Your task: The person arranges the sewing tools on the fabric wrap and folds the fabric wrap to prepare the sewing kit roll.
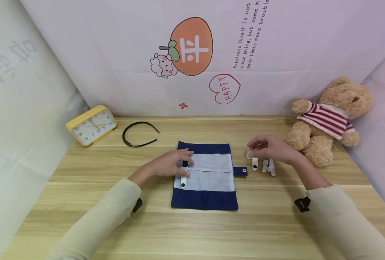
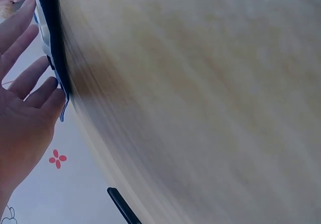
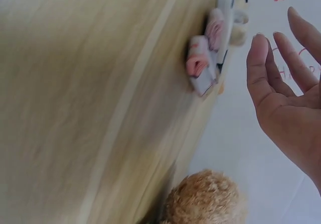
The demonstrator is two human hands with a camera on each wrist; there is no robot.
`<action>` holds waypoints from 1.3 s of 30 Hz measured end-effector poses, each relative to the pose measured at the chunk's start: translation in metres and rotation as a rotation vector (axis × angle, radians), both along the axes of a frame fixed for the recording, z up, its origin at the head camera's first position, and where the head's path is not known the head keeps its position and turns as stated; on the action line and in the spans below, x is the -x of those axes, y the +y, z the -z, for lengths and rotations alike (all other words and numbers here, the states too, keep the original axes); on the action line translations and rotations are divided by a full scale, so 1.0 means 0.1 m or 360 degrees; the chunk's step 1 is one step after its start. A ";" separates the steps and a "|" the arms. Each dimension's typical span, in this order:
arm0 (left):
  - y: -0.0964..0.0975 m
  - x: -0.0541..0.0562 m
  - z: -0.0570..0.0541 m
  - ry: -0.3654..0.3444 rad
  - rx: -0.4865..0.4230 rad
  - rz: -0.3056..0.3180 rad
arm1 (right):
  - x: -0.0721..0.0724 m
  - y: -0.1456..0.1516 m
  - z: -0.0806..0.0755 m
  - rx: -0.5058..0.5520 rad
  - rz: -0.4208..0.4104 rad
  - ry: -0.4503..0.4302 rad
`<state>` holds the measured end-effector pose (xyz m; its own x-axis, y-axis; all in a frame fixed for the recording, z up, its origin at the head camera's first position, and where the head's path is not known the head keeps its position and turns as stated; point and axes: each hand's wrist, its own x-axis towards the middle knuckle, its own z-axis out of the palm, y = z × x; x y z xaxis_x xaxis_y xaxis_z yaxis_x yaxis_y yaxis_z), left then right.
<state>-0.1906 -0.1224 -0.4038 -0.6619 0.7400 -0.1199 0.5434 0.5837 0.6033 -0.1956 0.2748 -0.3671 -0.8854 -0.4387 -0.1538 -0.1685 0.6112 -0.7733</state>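
Observation:
An unfolded navy pouch (image 1: 205,198) with pale inner pockets lies flat on the table. My left hand (image 1: 169,163) is over its left side, fingers loosely spread. Just under those fingers lies a slim white piece (image 1: 183,182) with a black end and a black dot; its kind is unclear. To the right of the pouch my right hand (image 1: 270,148) hovers with bent, relaxed fingers and nothing visible in its grasp. Below it are a white piece with a black dot (image 1: 254,164), a cream roundish thing (image 1: 249,154) and small pink-and-white rolled pieces (image 3: 198,61).
A yellow alarm clock (image 1: 91,124) stands at the back left, beside a black headband (image 1: 140,145). At the right back a teddy bear (image 1: 325,121) in a striped sweater leans against the wall. The pouch's snap tab (image 1: 240,171) points right.

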 end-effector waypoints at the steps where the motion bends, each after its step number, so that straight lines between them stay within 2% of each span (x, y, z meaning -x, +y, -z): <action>1: 0.00 0.00 0.00 -0.0006 0.0000 0.0003 | 0.00 0.01 0.01 -0.0003 0.0000 -0.0002; 9: 0.01 0.01 0.00 -0.0027 0.0028 0.0025 | 0.07 0.01 0.09 -0.0078 0.0008 -0.0017; 21: 0.02 0.02 0.02 -0.0093 0.0012 0.0000 | 0.13 -0.07 0.12 -0.0409 -0.0010 0.0112; 31: 0.01 0.01 0.02 -0.0126 -0.0033 0.0010 | 0.15 -0.08 0.11 -0.0356 0.0007 0.0153; 39: 0.00 -0.01 0.02 -0.0147 -0.0061 0.0001 | 0.15 -0.16 0.10 -0.0205 0.0027 0.0176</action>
<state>-0.1900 -0.1222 -0.4061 -0.6490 0.7455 -0.1517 0.4848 0.5589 0.6728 -0.2108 0.2587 -0.3767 -0.9072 -0.4065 -0.1089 -0.2371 0.7075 -0.6658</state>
